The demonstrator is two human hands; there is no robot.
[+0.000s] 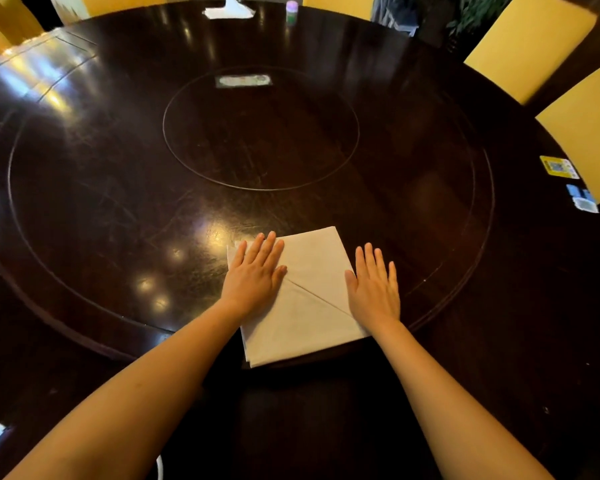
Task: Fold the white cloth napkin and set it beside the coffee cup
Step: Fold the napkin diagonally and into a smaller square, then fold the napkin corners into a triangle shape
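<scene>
The white cloth napkin [309, 306] lies flat near the front of the dark round table [118, 202], folded into a rough square with a diagonal edge running across it. My left hand [255, 275] presses flat on its upper left part, fingers straight. Flat and straight-fingered too, my right hand [373, 285] rests at the napkin's right edge, partly on the cloth and partly on the table. No coffee cup is visible in this view.
A round inlaid turntable [260, 129] marks the table's centre, with a small label [243, 80] on its far side. A white tissue holder [229, 10] and a small purple-capped bottle [291, 12] stand at the far edge. Stickers [558, 166] sit at the right rim. Yellow chairs [530, 39] ring the table.
</scene>
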